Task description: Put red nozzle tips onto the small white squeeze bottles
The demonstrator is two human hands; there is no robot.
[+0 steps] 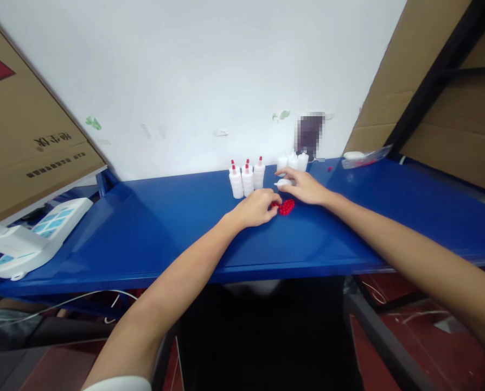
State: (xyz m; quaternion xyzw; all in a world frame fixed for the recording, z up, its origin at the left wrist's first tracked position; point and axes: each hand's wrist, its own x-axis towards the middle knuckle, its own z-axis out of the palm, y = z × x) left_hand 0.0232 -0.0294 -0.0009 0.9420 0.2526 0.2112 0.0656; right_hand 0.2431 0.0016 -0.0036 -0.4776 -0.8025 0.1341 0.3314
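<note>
My left hand (pixel 256 208) rests on the blue table (pixel 165 228) with its fingers curled at a small pile of red caps (pixel 286 206); its fingertips pinch at the pile's left edge. My right hand (pixel 303 186) lies just behind the pile, fingers closed round a small white bottle (pixel 282 183) lying on its side. Several white bottles with red caps (pixel 246 178) stand in a cluster behind my left hand. Three uncapped white bottles (pixel 293 161) stand near the wall behind my right hand.
A white device with a blue keypad (pixel 31 239) sits at the table's left end. Cardboard boxes (pixel 26 130) lean at the left and at the right (pixel 450 108). A clear plastic bag (pixel 362 156) lies at the back right. A black frame leg (pixel 381 342) stands below.
</note>
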